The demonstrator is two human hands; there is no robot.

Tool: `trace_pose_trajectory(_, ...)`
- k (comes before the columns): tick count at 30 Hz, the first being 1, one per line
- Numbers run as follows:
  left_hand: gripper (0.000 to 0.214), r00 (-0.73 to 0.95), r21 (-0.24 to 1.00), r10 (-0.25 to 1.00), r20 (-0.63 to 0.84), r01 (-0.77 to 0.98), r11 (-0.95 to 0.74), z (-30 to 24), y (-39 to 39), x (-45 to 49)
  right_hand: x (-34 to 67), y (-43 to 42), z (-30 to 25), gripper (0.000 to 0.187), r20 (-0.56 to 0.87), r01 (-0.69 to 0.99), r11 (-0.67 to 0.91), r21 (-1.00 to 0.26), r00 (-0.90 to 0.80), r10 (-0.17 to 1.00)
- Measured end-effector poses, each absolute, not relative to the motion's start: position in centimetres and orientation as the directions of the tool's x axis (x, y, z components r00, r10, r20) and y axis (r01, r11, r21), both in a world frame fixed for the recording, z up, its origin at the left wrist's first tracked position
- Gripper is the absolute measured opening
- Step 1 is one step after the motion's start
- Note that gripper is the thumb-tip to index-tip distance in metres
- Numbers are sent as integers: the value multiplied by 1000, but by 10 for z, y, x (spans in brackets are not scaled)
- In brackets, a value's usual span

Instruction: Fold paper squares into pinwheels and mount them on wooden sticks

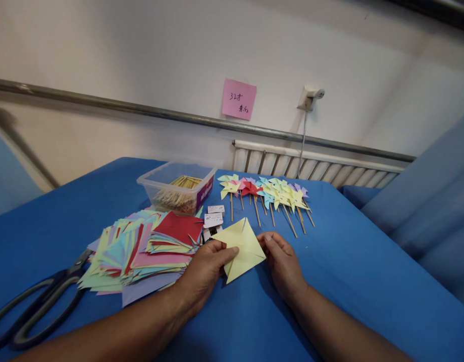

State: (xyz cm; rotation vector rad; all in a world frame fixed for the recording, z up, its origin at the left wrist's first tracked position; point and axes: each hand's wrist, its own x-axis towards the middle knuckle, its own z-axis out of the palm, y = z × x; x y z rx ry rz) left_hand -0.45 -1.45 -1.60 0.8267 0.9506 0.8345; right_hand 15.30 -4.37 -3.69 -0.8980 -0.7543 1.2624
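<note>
The desk (353,261) has a blue surface. On its left side lies a pair of large scissors (71,273) with dark handles, blades pointing toward a loose pile of coloured paper (141,251). Just behind the pile stands a clear plastic tub (205,193), and small white boxes (213,219) sit close by. Paper pinwheels (279,193) on thin sticks lie bunched near the far edge, right of the tub.

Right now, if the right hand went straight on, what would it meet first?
Most likely the yellow paper square held in the left hand: the right hand points toward its right side. They look very close; from this one view I can't tell whether they already touch.
</note>
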Motion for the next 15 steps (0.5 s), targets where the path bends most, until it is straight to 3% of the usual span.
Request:
trace_pose_trajectory(4,16,340,866,873,-350,-238,439,-15,-13,-6,155,-42,-42,23,6,-412,80,-908,178,984)
trace_pose_trajectory(11,9,385,814,866,-319,-357,458,-9,-9,-6,155,-43,-44,19,108,-147,150,-978,257,960)
trace_pose_trajectory(15,11,368,788,866,-338,-392,474,-7,-9,-6,149,-50,-39,44,308,145,278,-950,261,915)
